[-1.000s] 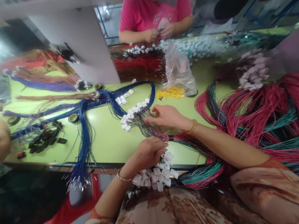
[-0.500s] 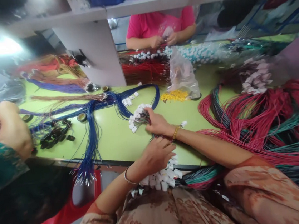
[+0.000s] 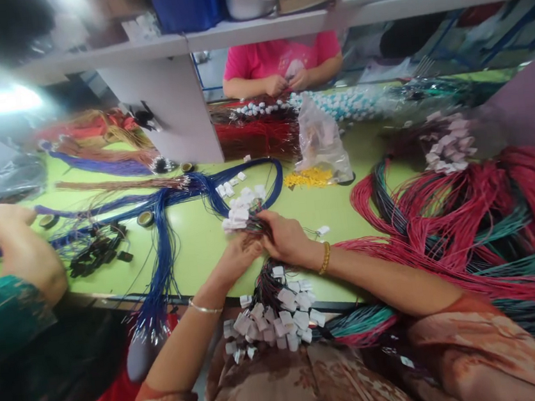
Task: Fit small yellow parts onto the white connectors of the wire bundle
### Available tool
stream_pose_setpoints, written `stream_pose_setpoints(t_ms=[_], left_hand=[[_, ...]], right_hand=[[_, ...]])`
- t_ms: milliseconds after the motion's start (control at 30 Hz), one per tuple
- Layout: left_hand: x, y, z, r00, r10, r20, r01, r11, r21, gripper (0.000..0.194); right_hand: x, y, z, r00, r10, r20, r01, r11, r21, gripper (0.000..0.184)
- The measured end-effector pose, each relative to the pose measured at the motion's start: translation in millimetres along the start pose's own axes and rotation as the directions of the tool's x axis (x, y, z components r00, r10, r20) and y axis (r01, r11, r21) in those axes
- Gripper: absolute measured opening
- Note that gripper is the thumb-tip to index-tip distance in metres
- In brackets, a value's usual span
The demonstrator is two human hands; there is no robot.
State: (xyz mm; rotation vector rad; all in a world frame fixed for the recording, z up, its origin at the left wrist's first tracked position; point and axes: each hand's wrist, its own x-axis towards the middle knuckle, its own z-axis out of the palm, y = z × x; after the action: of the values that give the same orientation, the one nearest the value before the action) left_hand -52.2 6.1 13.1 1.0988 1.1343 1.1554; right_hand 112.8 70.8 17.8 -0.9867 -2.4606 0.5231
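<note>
My right hand (image 3: 287, 238) is closed around a bundle of thin dark wires, just behind its cluster of white plug connectors (image 3: 239, 214). From the left, my left hand (image 3: 239, 256) presses its curled fingers on the same bundle, against the right fingers; part of its grip is hidden. Below both hands, at the table's front edge, lies a second pile of white connectors (image 3: 281, 318) on dark wires. One loose white connector (image 3: 322, 230) sits beside my right wrist.
Red, black and green wires (image 3: 462, 217) heap up on the right. Blue wires (image 3: 162, 251) hang over the front edge at left, near black connectors (image 3: 97, 251). Yellow pieces (image 3: 309, 177) lie by a plastic bag (image 3: 321, 139). A co-worker's arm (image 3: 27, 253) reaches in at left; another person sits opposite.
My right hand has closed around the connector bundle and gathered it tighter. My left hand has moved up from the lower pile to the bundle. The co-worker's arm at left has shifted inward.
</note>
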Motion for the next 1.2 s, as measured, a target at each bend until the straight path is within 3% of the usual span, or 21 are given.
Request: stream_pose_setpoints(t_ms=[100, 167, 267, 367, 467, 567, 633, 700, 800, 867, 967, 1067, 1200], left_hand=[[27.8, -5.6, 9.7, 0.986, -0.098, -0.138, 0.033, 0.912, -0.409, 0.047], [40.4, -8.1, 16.4, 0.952, -0.175, -0.251, 0.013, 0.843, -0.538, 0.037], [47.6, -11.7, 23.6, 0.884, -0.275, -0.379, -0.026, 0.779, -0.626, 0.029], [44.4, -14.7, 27.3, 0.862, -0.264, -0.434, -0.101, 0.748, -0.656, 0.025], [37.6, -14.6, 28.5, 0.900, -0.189, -0.393, -0.131, 0.742, -0.657, 0.025], [31.7, -11.7, 28.3, 0.945, -0.112, -0.308, -0.123, 0.751, -0.649, 0.036], [29.4, -10.2, 28.4, 0.962, -0.063, -0.265, -0.123, 0.769, -0.628, 0.045], [28.7, -10.0, 29.0, 0.966, -0.042, -0.254, -0.121, 0.795, -0.595, 0.048], [29.4, -12.0, 30.6, 0.949, -0.065, -0.309, -0.111, 0.848, -0.518, 0.043], [29.9, -13.8, 31.0, 0.933, -0.082, -0.350, -0.107, 0.866, -0.488, 0.041], [30.5, -15.9, 30.2, 0.924, -0.095, -0.369, -0.134, 0.826, -0.548, 0.037], [32.8, -17.8, 29.1, 0.896, -0.159, -0.415, -0.143, 0.781, -0.608, 0.030], [36.3, -19.4, 30.9, 0.807, -0.273, -0.523, -0.148, 0.765, -0.627, 0.024]], right_hand=[[-3.7, -6.6, 6.2, 0.987, -0.079, 0.139, 0.100, 0.984, -0.150, 0.040], [-6.8, -8.1, 8.6, 0.975, -0.115, 0.188, 0.148, 0.974, -0.172, 0.040], [-9.2, -4.4, 3.9, 0.969, -0.151, 0.194, 0.161, 0.986, -0.038, 0.035], [-2.4, 6.1, -11.3, 0.992, -0.039, 0.118, 0.020, 0.987, 0.160, 0.025], [12.8, 20.8, -26.6, 0.995, 0.102, 0.019, -0.104, 0.967, 0.234, 0.020], [24.5, 33.5, -31.2, 0.995, 0.072, 0.064, -0.087, 0.961, 0.263, 0.011], [27.8, 38.2, -28.7, 0.994, 0.032, 0.100, -0.060, 0.955, 0.289, 0.016], [31.0, 40.2, -25.2, 0.999, 0.027, 0.042, -0.038, 0.958, 0.285, 0.024], [41.6, 40.0, -23.5, 1.000, 0.002, -0.009, 0.000, 0.971, 0.240, 0.034], [51.0, 38.6, -24.9, 0.994, -0.072, 0.083, 0.054, 0.977, 0.204, 0.029], [59.2, 35.6, -27.2, 0.976, -0.127, 0.179, 0.095, 0.980, 0.176, 0.013], [57.1, 35.0, -28.1, 0.984, -0.090, 0.157, 0.065, 0.986, 0.155, 0.030], [49.6, 41.4, -28.7, 0.998, 0.045, 0.053, -0.049, 0.995, 0.091, 0.033]])
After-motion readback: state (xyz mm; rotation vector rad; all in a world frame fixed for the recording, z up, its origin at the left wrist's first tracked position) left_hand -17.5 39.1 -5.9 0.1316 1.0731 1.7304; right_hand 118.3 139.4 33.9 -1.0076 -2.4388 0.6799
